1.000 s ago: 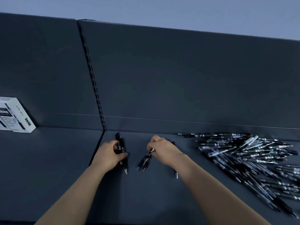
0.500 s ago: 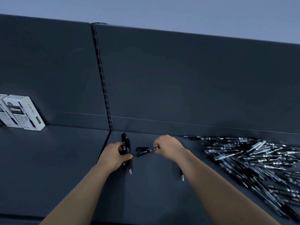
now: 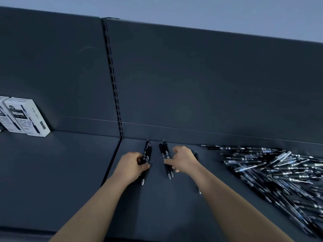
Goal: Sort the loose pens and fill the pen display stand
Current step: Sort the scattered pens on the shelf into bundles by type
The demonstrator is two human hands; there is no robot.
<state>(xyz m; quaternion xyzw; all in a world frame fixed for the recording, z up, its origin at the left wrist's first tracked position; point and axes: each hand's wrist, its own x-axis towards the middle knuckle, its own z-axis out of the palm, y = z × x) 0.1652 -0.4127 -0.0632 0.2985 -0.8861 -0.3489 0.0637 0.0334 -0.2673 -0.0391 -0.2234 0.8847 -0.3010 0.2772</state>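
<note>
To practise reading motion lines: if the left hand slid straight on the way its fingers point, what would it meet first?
Probably the pair of pens lying at the right hand, across a narrow gap. The left hand, gripping its own black pens, points right along the shelf; both sets seem level.

I see 2 white pen boxes (image 3: 26, 117) far left on the dark shelf (image 3: 61, 172), by the back panel (image 3: 192, 75). Leftmost box cut off by frame edge. Printed w/ pen pics + text too small to read. Slotted upright strip (image 3: 114, 81) runs btwn the 2 panel sections. Pale blue-grey wall (image 3: 174, 7) above.
</note>
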